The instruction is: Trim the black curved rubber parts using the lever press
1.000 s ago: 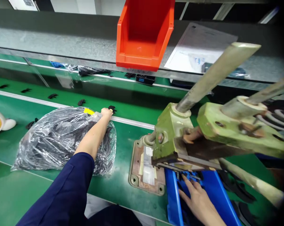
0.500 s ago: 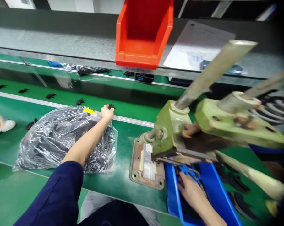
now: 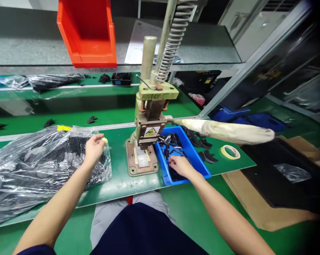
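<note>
Three dark curved pieces [image 3: 92, 119] are lying separately beyond the left fingers [image 3: 98, 136], while one clear bag [image 3: 38, 152] is sitting beside them. One press [image 3: 157, 92] is standing between the left and right fingers [image 3: 172, 161]. One blue bin [image 3: 199, 161] is surrounding the right fingers, one tape roll [image 3: 224, 152] is resting farther right, and one red bin [image 3: 93, 58] is sitting beyond the left.

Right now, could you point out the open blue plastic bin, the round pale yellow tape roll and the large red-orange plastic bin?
Open blue plastic bin [image 3: 192, 152]: head view, inner face of its right wall.
Round pale yellow tape roll [image 3: 223, 151]: head view, left part of its ring.
Large red-orange plastic bin [image 3: 95, 60]: head view, front lip.
</note>
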